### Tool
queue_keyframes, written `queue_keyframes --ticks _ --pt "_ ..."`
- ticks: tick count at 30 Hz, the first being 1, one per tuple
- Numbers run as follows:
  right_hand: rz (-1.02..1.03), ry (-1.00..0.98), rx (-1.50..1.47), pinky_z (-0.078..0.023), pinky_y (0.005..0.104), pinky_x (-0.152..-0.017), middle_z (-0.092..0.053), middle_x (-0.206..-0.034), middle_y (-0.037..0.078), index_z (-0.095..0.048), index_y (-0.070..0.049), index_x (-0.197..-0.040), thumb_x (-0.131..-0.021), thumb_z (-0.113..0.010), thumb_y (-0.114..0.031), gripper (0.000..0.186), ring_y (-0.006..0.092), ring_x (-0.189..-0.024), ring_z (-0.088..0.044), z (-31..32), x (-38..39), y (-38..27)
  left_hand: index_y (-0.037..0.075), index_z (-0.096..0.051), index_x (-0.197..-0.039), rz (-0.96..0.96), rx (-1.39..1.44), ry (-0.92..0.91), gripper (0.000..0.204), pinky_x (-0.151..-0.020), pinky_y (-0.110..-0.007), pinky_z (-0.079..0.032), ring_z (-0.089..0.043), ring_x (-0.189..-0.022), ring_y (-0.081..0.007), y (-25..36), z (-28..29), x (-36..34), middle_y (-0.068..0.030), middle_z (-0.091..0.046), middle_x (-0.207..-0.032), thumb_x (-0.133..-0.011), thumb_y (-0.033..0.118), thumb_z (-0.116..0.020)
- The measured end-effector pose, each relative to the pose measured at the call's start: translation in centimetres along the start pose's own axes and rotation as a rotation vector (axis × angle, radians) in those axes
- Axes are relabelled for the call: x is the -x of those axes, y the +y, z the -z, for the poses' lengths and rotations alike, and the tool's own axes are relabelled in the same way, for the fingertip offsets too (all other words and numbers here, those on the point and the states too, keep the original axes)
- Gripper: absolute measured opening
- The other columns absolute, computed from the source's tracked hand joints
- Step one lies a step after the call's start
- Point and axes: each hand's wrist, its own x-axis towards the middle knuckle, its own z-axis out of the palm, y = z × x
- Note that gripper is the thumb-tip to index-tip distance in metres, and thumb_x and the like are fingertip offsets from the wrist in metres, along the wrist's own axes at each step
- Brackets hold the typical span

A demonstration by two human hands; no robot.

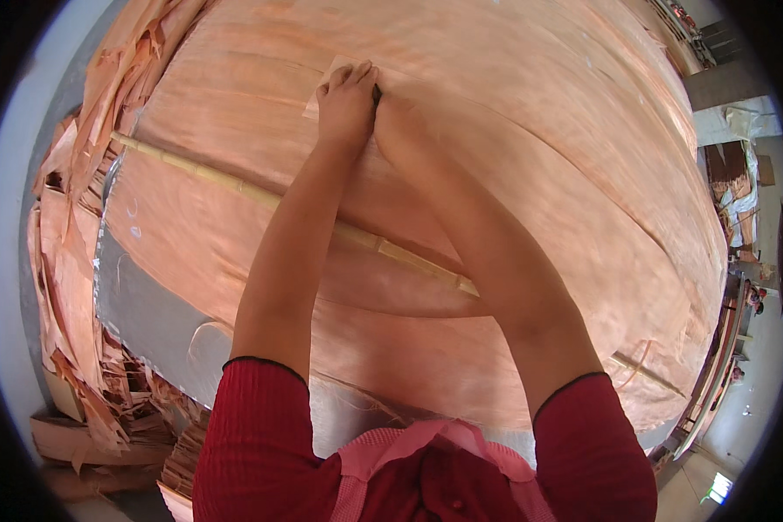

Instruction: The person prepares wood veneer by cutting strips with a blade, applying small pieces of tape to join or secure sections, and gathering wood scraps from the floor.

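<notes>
A large, thin sheet of reddish wood veneer covers most of the table before me. My left hand lies on it toward the far side, fingers stretched out and pressing a small pale veneer piece. Right beside it, my right hand is closed, its fingers mostly hidden. A small dark object shows between the two hands, at the right hand's edge; its kind cannot be made out. Beneath my forearms a jointed bamboo stick runs slantwise across the veneer.
Torn veneer scraps are heaped along the left side and lower left. A grey table surface shows at the near left. Another thin stick lies at the near right. Beyond the right edge stand a long rail-like structure and stacked brown material.
</notes>
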Motion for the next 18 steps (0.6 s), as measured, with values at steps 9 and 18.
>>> queue_keyframes --ticks 9,18 --pt "0.188 -0.092 -0.063 -0.044 0.0422 -0.076 -0.059 -0.095 0.017 -0.053 -0.009 -0.108 -0.084 -0.041 -0.014 0.028 0.0321 -0.088 -0.057 8.3 10.6 9.5 0.016 -0.048 -0.120 0.083 -0.085 -0.119 0.062 -0.098 -0.044 -0.024 -0.032 -0.121 -0.0207 1.5 1.5 -0.1 -0.0014 -0.042 -0.130 -0.070 0.051 -0.060" --pt "0.272 -0.005 0.147 -0.047 0.0389 -0.073 -0.056 -0.106 0.011 -0.052 -0.015 -0.112 -0.082 -0.047 -0.015 0.031 0.0278 -0.090 -0.058 8.9 13.4 17.1 0.007 -0.047 -0.111 0.292 -0.248 -0.152 0.042 -0.092 -0.045 -0.033 -0.037 -0.115 -0.0312 14.3 -1.3 2.1 -0.0142 -0.043 -0.122 -0.083 0.038 -0.048"
